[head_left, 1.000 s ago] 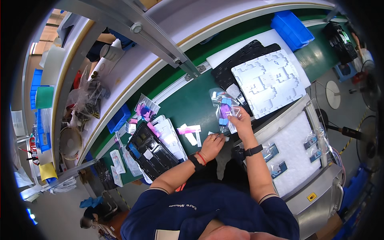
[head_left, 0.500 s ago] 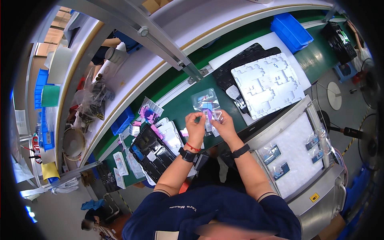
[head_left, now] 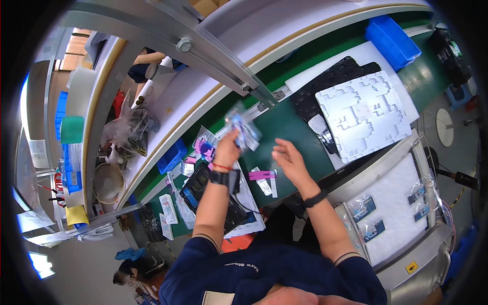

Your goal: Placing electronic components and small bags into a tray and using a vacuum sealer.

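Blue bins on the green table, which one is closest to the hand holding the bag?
The left bin, nearby and left of the left hand; the upper-right bin is much farther away.

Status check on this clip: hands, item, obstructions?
Left hand gripping clear bag, contents blurred. Right hand empty, open. Pink strip on green bench nearby; no obstruction seen.
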`<state>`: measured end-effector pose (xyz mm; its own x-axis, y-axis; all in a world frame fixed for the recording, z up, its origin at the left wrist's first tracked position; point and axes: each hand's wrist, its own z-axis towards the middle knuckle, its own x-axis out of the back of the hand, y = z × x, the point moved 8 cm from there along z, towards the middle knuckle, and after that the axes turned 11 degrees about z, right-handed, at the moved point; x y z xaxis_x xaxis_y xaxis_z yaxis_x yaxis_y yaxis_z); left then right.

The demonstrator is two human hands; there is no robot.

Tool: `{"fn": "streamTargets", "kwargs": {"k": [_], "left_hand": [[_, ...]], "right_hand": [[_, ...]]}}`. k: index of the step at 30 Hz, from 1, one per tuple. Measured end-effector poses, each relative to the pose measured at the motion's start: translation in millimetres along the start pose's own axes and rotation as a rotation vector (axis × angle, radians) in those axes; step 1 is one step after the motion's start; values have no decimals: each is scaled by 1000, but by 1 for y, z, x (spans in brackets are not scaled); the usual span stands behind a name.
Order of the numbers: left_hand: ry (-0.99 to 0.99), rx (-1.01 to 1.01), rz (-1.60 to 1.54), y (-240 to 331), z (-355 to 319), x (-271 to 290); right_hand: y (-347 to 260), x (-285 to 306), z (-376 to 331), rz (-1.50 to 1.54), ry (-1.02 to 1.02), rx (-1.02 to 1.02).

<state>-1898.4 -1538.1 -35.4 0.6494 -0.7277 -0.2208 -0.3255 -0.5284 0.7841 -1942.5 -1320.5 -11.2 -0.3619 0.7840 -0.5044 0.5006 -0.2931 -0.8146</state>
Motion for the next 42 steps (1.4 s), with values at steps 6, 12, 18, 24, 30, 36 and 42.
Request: {"fn": "streamTargets", "kwargs": {"k": [6, 12, 18, 24, 30, 36, 42], "left_hand": [[657, -799, 2369, 132, 37, 30], [679, -794, 2293, 155, 44, 43], [711, -738, 2199, 177, 96, 35], [826, -762, 2020, 206, 132, 56], [758, -783, 1688, 153, 132, 27], [298, -667, 1206, 165, 126, 84], [138, -596, 891, 133, 125, 89]], "right_hand": [[3, 35, -52, 47, -121, -145], [-13, 65, -94, 72, -92, -186], [-34, 97, -105, -190, -71, -89], [-32, 105, -111, -299, -36, -72], [-38, 108, -125, -375, 75, -33], [-95, 122, -160, -387, 149, 125], [-167, 242, -244, -689, 866, 140]]}}
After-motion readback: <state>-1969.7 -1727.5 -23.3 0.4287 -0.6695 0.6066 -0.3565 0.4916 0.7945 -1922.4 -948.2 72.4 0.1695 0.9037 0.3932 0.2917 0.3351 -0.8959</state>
